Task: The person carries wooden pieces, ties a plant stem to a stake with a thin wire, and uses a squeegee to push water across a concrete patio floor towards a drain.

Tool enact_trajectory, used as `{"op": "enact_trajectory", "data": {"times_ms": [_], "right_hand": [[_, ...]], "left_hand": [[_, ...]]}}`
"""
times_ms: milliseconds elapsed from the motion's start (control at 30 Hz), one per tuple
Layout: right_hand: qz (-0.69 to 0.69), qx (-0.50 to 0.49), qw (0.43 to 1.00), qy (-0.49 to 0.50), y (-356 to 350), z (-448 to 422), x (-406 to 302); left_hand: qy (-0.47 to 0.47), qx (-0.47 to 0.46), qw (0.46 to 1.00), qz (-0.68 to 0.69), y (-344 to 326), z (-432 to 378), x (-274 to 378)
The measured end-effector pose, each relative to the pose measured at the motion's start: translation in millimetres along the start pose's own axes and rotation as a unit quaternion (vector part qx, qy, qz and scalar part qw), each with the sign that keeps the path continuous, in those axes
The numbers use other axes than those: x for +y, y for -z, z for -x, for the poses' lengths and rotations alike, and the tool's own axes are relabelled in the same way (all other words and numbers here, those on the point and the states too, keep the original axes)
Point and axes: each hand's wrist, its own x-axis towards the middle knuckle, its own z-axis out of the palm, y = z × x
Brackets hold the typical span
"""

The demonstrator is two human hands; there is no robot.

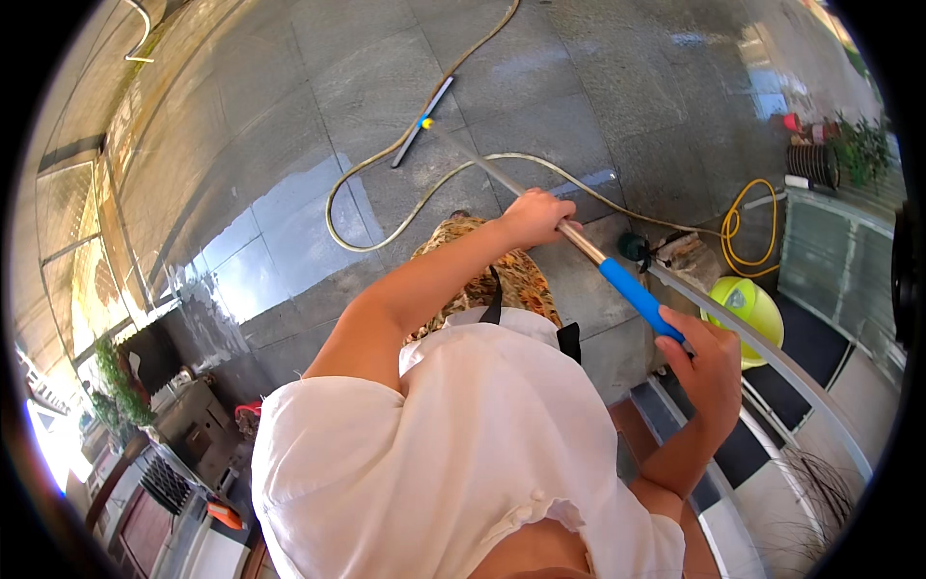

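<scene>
My left hand (537, 217) is wrapped around the metal pole (499, 174) of a floor squeegee, partway along its length. At the pole's near end, my right hand (700, 362) grips the blue foam sleeve (636, 295). The pole slants away to the upper left and ends in a yellow and blue joint. Its long narrow squeegee blade (405, 149) rests on the wet grey floor tiles (376, 65). A tan garden hose (362, 165) loops over the tiles and runs close along the blade; whether they touch, I cannot tell.
A puddle (264, 250) shines left of my legs. To the right are a metal handrail (759, 339), a lime-green bucket (768, 318), a coiled yellow hose (731, 250) and steps with dark treads (806, 354). Potted plants (861, 148) stand at the far right; more greenery (119, 383) is at left.
</scene>
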Motion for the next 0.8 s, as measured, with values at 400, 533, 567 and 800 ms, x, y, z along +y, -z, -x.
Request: {"op": "enact_trajectory", "data": {"times_ms": [400,533,567,800], "right_hand": [[0.019,-0.047,0.970,0.237,-148,-141,-55],[0.044,0.012,0.978,0.205,-91,-128,-53],[0.047,0.024,0.981,0.185,-72,-121,-55],[0.135,0.109,0.981,0.091,-10,-85,-52]], "left_hand": [[0.210,0.194,0.955,-0.080,57,180,-151],[0.162,0.163,0.972,-0.052,60,128,-125],[0.152,0.156,0.975,-0.051,62,108,-111],[0.012,0.107,0.993,-0.051,77,-47,-66]]}}
